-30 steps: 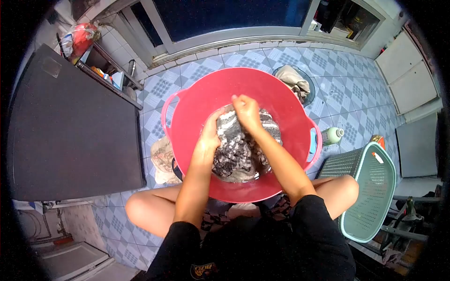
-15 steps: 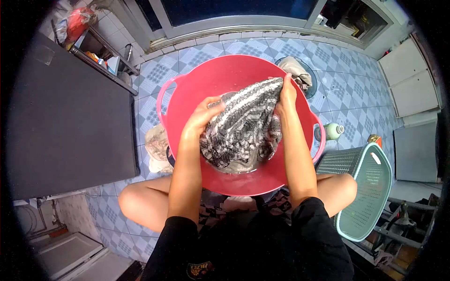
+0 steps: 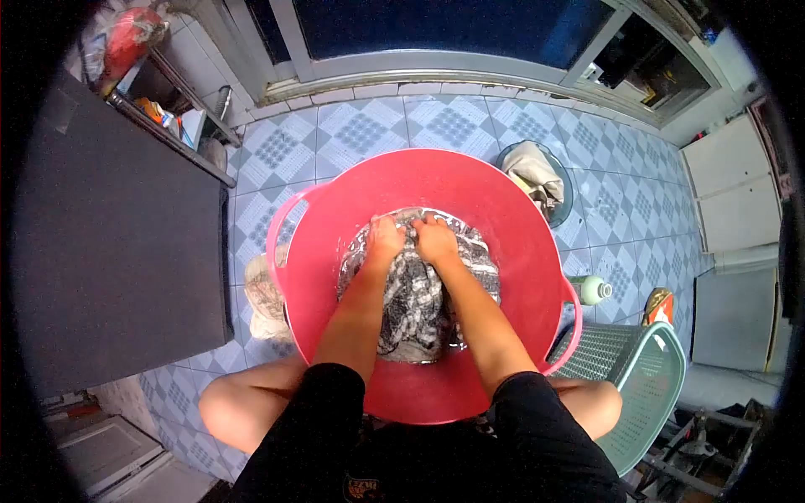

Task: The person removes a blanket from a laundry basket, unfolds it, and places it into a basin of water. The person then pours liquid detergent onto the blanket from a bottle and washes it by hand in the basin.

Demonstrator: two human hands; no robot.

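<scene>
A pink tub (image 3: 436, 180) with two side handles stands between my knees, with water in its bottom. Lying in that water is a wet black-and-white striped knit garment (image 3: 411, 314), bunched up; its exact kind does not show. My left hand (image 3: 386, 239) grips the far part of the cloth with curled fingers. Close beside it, my right hand (image 3: 436, 241) is closed on the same cloth. Both sets of fingertips are partly hidden in the folds and water.
A basin (image 3: 566, 180) holding beige cloth stands beyond the tub. To the right are a pale green bottle (image 3: 594, 290) and a green plastic basket (image 3: 650, 394). Beige cloth (image 3: 264, 302) lies left on the tiled floor (image 3: 360, 134), near a dark cabinet (image 3: 126, 243).
Both hands have come down and closer together, lowering the garment from a raised, spread position into the water. The camera view has shifted, so the tub sits lower in the picture.
</scene>
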